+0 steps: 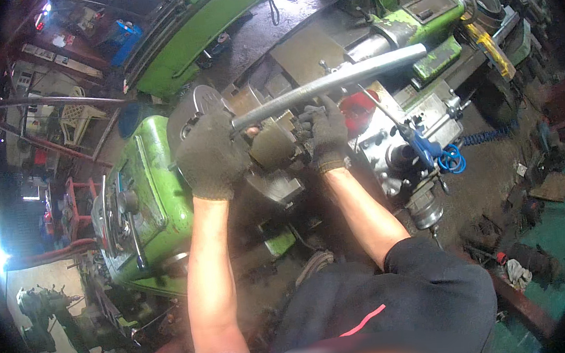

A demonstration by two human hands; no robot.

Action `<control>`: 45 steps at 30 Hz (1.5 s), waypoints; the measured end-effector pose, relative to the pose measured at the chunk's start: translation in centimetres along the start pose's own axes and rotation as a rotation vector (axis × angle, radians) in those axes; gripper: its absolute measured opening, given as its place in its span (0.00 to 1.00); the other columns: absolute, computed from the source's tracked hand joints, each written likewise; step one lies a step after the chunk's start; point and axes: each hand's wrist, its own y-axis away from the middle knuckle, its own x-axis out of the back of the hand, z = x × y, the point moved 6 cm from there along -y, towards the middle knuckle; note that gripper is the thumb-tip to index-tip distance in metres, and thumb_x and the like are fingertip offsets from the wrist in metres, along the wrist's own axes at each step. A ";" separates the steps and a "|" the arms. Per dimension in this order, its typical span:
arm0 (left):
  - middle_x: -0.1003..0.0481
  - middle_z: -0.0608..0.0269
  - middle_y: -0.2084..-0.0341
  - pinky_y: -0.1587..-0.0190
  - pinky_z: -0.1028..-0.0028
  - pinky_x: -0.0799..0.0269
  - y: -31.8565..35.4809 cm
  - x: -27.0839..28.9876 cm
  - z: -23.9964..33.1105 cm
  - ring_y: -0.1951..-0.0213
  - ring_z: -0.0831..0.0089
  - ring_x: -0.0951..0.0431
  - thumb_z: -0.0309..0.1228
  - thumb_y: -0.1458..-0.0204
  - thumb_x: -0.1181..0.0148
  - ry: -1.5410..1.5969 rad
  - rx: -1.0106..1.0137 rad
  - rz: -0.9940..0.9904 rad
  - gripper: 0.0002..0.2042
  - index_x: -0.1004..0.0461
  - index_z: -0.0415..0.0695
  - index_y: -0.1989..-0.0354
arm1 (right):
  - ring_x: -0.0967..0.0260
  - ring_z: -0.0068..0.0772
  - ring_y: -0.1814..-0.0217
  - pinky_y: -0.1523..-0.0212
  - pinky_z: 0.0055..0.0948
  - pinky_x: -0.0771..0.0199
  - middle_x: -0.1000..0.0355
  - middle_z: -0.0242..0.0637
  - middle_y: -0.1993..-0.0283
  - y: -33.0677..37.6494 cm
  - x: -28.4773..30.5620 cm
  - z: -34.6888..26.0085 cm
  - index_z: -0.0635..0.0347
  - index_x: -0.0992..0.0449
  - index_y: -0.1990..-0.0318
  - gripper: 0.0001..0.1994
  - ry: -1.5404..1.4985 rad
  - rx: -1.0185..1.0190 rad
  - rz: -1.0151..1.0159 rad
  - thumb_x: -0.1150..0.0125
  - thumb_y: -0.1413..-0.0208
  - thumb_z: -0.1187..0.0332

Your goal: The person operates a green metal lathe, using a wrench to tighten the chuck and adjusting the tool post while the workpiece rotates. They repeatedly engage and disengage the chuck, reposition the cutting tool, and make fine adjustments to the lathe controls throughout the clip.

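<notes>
My left hand (210, 157), in a dark knit glove, is closed at the lower left end of a long steel pipe (335, 81). Its fingertips are partly hidden against the lathe chuck (203, 101). The pipe slants up to the right across the machine, its far end in the air. My right hand (328, 134), gloved too, has its fingers curled just below the pipe, beside a thick metal cylinder (273, 145) at the chuck. What those fingers hold, if anything, is hidden.
The green lathe headstock (155, 181) stands left, with a lever (136, 240). On the right are the tool carriage (388, 157), a red round object (361, 110), a blue air gun (421, 147) with coiled hose, and the green tailstock (427, 19). Metal parts litter the floor at right.
</notes>
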 end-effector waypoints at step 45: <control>0.17 0.47 0.62 0.57 0.45 0.22 -5.9 -3.5 -6.4 0.57 0.40 0.15 0.58 0.27 0.47 -0.041 0.261 -0.220 0.23 0.24 0.48 0.55 | 0.28 0.20 0.68 0.68 0.26 0.24 0.19 0.33 0.60 -4.3 -1.1 4.5 0.67 0.18 0.32 0.21 0.142 -0.055 -0.114 0.38 0.29 0.71</control>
